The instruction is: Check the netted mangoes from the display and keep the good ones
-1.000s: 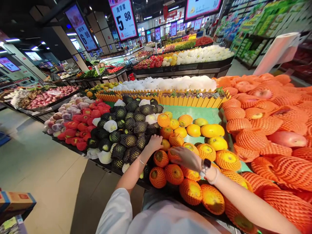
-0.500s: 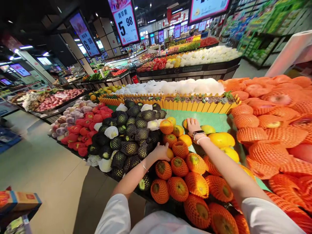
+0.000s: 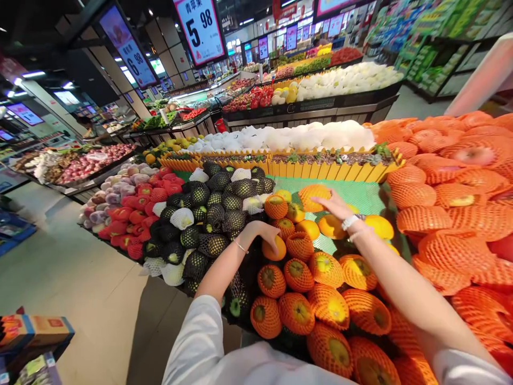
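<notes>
Display of netted fruit, viewed from the aisle side. The left hand (image 3: 260, 234) lay over a smooth orange fruit (image 3: 274, 248), fingers curved down onto it; whether they gripped it could not be told. A thin metal bracelet (image 3: 240, 246) circled that wrist. The right hand (image 3: 334, 206) hung above a green mesh liner (image 3: 356, 195), fingers spread and not pinching, tips at the edge of a foam-netted orange fruit (image 3: 315, 197). Left of the liner lay a heap of dark fruit in black foam nets (image 3: 212, 230); right of it, large fruit in coarse orange foam nets (image 3: 452, 240). Beyond the liner ran a yellow picket edging (image 3: 336, 170). Farther off and above it hung a price sign (image 3: 199, 24) reading 青苹果 5.98.
</notes>
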Tool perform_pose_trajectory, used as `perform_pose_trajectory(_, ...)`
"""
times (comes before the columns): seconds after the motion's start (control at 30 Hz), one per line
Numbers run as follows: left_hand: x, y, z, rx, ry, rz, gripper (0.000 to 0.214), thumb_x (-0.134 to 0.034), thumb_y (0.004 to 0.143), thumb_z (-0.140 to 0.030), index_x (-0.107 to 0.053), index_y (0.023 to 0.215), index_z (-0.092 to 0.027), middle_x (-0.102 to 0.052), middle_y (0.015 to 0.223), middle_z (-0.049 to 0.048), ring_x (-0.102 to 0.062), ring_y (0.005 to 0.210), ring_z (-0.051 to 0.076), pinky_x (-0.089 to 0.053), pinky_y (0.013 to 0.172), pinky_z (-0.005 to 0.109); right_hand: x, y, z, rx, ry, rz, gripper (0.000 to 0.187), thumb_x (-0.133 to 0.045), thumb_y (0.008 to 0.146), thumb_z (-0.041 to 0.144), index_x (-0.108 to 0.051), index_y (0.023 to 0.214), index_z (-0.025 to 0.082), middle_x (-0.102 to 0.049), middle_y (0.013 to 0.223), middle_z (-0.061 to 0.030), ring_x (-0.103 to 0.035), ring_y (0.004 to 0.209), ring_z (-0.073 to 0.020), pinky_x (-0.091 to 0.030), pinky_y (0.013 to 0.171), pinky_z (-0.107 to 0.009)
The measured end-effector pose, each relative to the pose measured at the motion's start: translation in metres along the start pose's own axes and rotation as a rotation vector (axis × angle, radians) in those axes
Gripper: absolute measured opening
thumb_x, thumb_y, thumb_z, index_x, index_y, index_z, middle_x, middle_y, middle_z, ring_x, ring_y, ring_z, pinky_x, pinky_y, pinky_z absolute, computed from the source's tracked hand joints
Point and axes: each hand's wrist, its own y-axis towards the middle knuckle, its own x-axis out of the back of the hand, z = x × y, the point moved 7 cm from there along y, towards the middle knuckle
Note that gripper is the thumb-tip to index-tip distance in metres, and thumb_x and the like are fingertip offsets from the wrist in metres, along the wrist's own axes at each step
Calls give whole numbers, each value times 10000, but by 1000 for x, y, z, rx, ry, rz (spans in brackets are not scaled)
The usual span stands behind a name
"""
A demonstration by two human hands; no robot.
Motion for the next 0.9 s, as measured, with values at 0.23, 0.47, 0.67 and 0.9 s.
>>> perform_pose_trajectory(0.23, 40, 9, 17, -14, -315, -17, 371, -736, 616, -316, -641, 947, -176, -688, 797, -22, -640, 817, 181, -506, 764, 273, -32, -153, 46, 491, 200, 522, 767, -709, 636, 429, -382, 1284, 183, -504, 1320, -129, -494, 1239, -274, -418, 1081, -410)
perform_pose_trajectory(0.47, 40, 11, 29, 109, -558, 1, 305, -522, 871, -365, -603, 979, -91, -668, 750, 60, -623, 787, 161, -500, 716, 289, -104, -194, 72, 614, -228, 635, 822, -793, 593, 338, -419, 1310, 193, -505, 1292, -115, -582, 1061, -278, -483, 943, -439)
perform_pose_trajectory(0.67, 60, 2, 41, 129, -647, -122, 409, -309, 956, -418, -573, 1058, -122, -683, 953, 76, -626, 841, 158, -508, 721, 267, -124, -166, 76, 659, -372, 452, 792, -725, 668, 282, -358, 1361, 168, -455, 1314, -133, -521, 1136, -275, -478, 951, -415)
perform_pose_trajectory(0.9, 68, 1, 42, 139, -488, -237, 418, -355, 939, -477, -586, 1047, -146, -663, 872, 68, -621, 823, 164, -489, 748, 293, -157, -163, 53, 746, -514, 428, 637, -573, 713, 76, -450, 1326, 200, -441, 1343, -148, -445, 1242, -282, -395, 1056, -437)
